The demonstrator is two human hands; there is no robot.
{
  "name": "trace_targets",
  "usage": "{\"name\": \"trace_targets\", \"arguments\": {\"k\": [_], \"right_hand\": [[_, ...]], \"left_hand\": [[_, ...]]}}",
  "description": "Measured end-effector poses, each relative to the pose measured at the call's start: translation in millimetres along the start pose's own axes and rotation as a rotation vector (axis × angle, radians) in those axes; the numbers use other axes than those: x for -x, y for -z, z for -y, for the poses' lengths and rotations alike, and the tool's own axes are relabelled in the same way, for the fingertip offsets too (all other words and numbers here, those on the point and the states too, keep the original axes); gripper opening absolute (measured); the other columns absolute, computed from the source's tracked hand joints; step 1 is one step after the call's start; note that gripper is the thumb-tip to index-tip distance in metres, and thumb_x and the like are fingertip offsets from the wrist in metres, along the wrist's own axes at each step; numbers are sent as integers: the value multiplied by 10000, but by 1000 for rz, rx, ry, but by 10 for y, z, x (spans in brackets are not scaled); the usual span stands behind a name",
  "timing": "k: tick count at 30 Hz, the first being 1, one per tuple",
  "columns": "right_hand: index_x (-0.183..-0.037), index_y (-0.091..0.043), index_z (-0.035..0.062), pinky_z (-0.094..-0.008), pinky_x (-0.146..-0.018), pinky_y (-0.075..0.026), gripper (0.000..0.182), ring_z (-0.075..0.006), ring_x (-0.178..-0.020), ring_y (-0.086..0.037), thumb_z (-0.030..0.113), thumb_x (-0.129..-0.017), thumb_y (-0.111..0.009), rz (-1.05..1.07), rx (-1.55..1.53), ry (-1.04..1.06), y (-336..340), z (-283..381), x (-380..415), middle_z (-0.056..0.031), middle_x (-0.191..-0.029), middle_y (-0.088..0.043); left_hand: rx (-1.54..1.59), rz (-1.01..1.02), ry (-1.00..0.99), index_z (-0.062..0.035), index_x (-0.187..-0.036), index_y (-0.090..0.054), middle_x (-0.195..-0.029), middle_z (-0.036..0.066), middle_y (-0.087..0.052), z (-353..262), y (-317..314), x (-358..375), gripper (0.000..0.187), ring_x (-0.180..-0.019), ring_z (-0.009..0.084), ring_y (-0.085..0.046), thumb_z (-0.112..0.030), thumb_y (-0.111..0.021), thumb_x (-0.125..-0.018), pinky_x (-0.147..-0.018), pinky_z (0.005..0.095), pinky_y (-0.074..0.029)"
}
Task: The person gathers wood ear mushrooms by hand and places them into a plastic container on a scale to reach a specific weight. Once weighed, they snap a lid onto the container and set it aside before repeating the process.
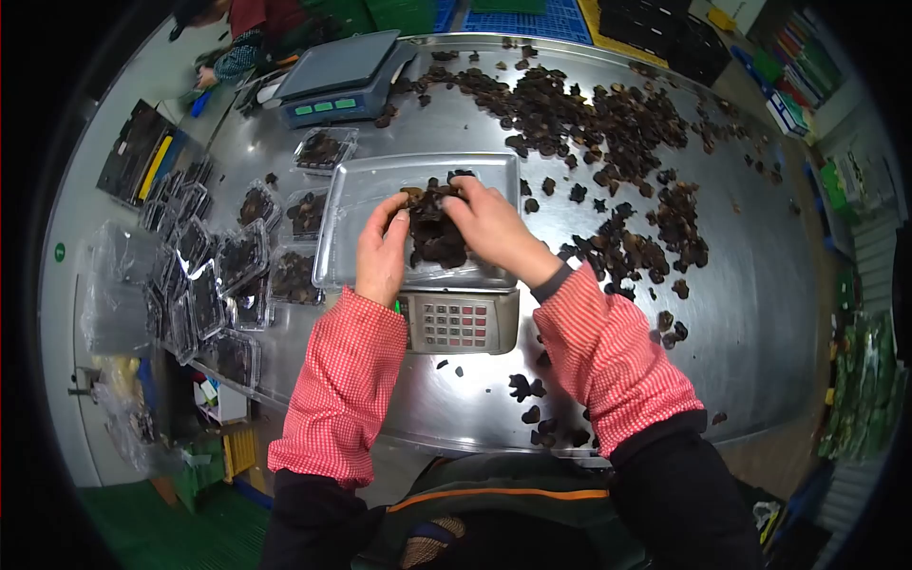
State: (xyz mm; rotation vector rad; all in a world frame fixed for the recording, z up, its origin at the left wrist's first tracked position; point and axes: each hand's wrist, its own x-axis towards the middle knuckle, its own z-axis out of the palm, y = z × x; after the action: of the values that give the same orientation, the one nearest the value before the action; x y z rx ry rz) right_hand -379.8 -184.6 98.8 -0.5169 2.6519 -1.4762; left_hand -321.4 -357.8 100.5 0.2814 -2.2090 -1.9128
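A clump of dark wood ear mushrooms sits on the metal pan of a digital scale. My left hand is at the clump's left side, its thumb and fingers closed on the edge. From the right, my right hand reaches over the clump with its fingers curled on the top. Both hands touch the mushrooms, and some fingertips are hidden among them. The scale's keypad faces me, while my left wrist covers part of its front.
Loose wood ears spread over the steel table at the back and right. Clear plastic boxes, several filled, crowd the left. A second scale stands at the back left, near another person's hand.
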Motion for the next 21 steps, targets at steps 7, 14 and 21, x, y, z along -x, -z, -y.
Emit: {"name": "trace_targets", "arguments": {"k": [7,14,21], "right_hand": [[-1311,-523,24,-276,-643,-582,341,-144,-776,-648,143,-1003,-438,-18,-481,-109,459,-81,352,-112,-894,-606],[-1243,-581,51,-296,-637,-530,327,-171,-701,-640,152,-932,-597,-53,-169,-193,484,-722,619,-64,-832,-575],[-1070,-629,74,-431,-704,-523,281,-341,-876,-644,218,-842,-706,-103,392,56,250,-404,692,-123,-947,-616]], "left_hand": [[-4,-118,19,-64,-1236,-632,-1173,43,-648,92,455,295,273,-1103,145,-584,-212,-555,-1020,-960,291,-438],[152,-225,103,-60,-1167,-655,-998,12,-666,230,770,587,194,-911,86,-615,-139,-588,-1003,-829,238,-498],[167,-254,119,-56,-1154,-656,-974,6,-661,148,832,702,180,-890,77,-614,-118,-594,-997,-819,230,-501]]}}
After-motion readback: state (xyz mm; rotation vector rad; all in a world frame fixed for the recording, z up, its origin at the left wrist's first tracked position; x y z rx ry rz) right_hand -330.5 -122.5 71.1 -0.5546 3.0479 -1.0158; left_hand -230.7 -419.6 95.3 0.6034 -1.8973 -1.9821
